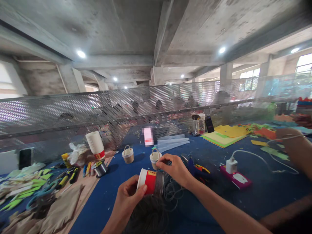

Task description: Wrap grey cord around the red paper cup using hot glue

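Note:
Tilted on its side, a red and white paper cup point(149, 182) is in my left hand point(130, 191), the thumb pressed on its red band. A grey, partly see-through band point(159, 183) surrounds the cup's far end. My right hand point(174, 167) is pinched just above that end; what its fingertips hold is too small to make out. Loose grey strands point(173, 191) loop down below it. Just behind the right fingertips stands a small white basket point(154, 157) with a handle. A second small basket point(128, 155), white and tan, stands to its left. A dark tangled mass lies beneath the cup.
At left are stacked paper cups point(94, 144), a wire spool point(99, 168), cutters point(65, 178) and cloth point(62, 208). Pliers point(201, 169) lie right of my hand, near a charger point(231, 165) on a magenta box point(243, 180). Another person's arm point(296, 152) reaches in at right. A perforated metal screen point(122, 107) borders the back.

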The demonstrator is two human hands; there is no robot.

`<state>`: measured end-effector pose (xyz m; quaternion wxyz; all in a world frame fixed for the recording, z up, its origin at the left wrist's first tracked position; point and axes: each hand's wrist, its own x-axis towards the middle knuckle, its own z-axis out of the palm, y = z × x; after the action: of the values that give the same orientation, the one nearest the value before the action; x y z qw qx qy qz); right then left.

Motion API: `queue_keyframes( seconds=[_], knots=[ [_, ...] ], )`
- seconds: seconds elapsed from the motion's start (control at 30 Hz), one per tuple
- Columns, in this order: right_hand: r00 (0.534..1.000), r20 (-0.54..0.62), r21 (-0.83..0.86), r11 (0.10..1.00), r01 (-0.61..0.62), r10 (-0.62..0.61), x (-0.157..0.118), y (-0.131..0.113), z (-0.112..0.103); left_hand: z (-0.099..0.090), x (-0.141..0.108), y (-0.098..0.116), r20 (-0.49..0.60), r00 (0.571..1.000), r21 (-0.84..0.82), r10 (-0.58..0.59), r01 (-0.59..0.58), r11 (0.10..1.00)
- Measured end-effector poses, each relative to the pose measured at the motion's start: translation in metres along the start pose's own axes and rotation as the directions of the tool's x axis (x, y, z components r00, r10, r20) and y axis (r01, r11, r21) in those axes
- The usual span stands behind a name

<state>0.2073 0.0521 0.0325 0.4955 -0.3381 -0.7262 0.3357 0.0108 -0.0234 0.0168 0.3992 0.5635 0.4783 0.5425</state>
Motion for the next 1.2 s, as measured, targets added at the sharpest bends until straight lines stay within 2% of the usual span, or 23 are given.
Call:
queue_keyframes(
  seconds=[0.2,0.5,0.7,0.87,1.07,1.13,1.2],
  knots=[
    [0.999,0.043,0.05,0.998,-0.035,0.033,0.001,0.004,0.001,0.002,-0.003,0.004,-0.004,1.0,0.001,-0.009,0.009,1.0],
    [0.987,0.141,0.159,0.982,-0.103,0.08,0.004,0.008,0.0,-0.002,-0.002,-0.001,-0.002,0.996,0.063,0.094,-0.094,0.994],
    [0.968,0.203,0.192,0.963,-0.188,0.148,0.002,0.009,-0.001,-0.001,-0.001,-0.001,0.022,0.995,0.064,0.1,-0.101,0.993],
    [0.94,0.258,0.267,0.919,-0.29,0.222,0.0,0.015,0.002,-0.001,0.001,-0.003,0.028,0.994,0.039,0.11,-0.111,0.993],
    [0.887,0.316,0.358,0.824,-0.44,0.337,0.0,0.018,-0.003,0.0,-0.002,0.003,0.004,0.996,0.038,0.093,-0.093,0.995],
    [0.876,0.341,0.39,0.796,-0.463,0.343,-0.002,0.016,-0.006,0.0,0.0,0.004,-0.03,0.994,0.036,0.109,-0.108,0.994],
    [0.878,0.38,0.414,0.795,-0.443,0.291,-0.004,0.013,-0.009,0.0,0.002,0.003,-0.053,0.991,0.047,0.121,-0.119,0.992]
  ],
)
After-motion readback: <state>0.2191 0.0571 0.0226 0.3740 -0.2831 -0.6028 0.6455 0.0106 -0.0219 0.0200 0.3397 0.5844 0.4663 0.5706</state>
